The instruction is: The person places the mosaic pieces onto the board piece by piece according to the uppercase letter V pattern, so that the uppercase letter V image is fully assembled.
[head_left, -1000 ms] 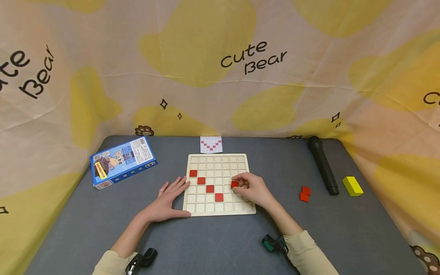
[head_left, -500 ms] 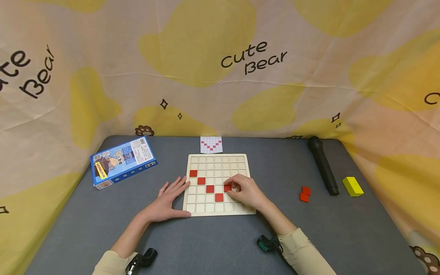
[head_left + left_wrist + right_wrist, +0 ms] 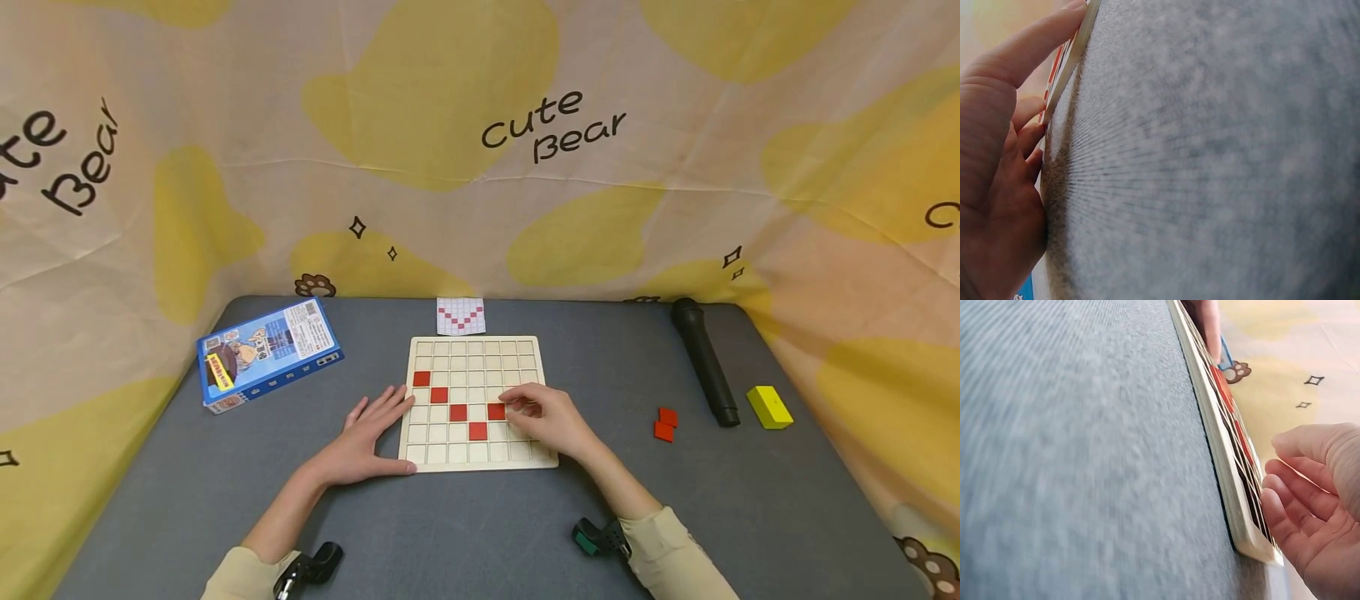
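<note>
A pale wooden grid board (image 3: 480, 468) lies in the middle of the table. Red square tiles step down it diagonally, from one at the left (image 3: 422, 378) to the lowest tile (image 3: 477, 431). One cell up and right of that lies another red tile (image 3: 496, 412) in its cell. My right hand (image 3: 551, 419) is just right of this tile, fingers bent loosely and holding nothing; the right wrist view shows a gap between its thumb and fingers (image 3: 1291, 487). My left hand (image 3: 363, 446) rests spread along the board's left edge, thumb at the near corner.
A small pattern card (image 3: 461, 316) with a pink V stands behind the board. Two loose red tiles (image 3: 663, 431) lie to the right, near a black microphone (image 3: 705, 362) and a yellow block (image 3: 769, 407). A blue box (image 3: 270, 354) is at the back left.
My right hand carried a red tile left and down into its cell, let go of it, and drew back a little to the right. The left hand has stayed put.
</note>
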The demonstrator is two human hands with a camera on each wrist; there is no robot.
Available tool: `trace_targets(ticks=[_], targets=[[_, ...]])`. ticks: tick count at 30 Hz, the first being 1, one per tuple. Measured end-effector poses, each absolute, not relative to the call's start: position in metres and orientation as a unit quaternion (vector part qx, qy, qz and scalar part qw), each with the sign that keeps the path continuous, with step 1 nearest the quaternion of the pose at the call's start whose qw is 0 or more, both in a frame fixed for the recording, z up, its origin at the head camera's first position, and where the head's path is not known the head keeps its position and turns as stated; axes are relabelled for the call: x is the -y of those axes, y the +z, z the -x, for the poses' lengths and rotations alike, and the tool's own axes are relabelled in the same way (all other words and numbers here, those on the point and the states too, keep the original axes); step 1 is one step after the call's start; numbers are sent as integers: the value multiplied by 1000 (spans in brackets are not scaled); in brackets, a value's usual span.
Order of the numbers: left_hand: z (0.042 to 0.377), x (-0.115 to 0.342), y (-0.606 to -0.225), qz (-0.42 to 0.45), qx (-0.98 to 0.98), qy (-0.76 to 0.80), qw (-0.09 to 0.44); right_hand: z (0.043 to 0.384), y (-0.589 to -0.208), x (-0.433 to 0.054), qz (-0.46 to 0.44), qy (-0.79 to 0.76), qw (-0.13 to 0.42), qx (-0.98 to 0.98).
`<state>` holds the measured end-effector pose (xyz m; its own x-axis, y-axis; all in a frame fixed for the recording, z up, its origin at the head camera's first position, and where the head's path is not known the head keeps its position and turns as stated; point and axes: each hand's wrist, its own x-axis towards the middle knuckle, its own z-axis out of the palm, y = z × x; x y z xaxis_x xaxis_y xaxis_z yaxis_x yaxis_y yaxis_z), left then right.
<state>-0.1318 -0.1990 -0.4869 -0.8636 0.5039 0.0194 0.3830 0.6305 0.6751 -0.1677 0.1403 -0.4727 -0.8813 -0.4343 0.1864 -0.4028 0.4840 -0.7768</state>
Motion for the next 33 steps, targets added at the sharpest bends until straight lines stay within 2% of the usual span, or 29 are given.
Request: trace_targets(ticks=[9,16,26,33], targets=[[132,198,-488,-246,-899,351,88,160,-472,-173,227,-439,-17,-869],[133,199,-489,-247,-900,349,84,153,-472,-207,169,-431,-26,-886],[133,198,-489,-249,-899,350,85,139,-471,-261,82,-342,-124,-928],[132,198,-487,-248,-900,349,85,131,-469,-292,33,-314,-141,-938]])
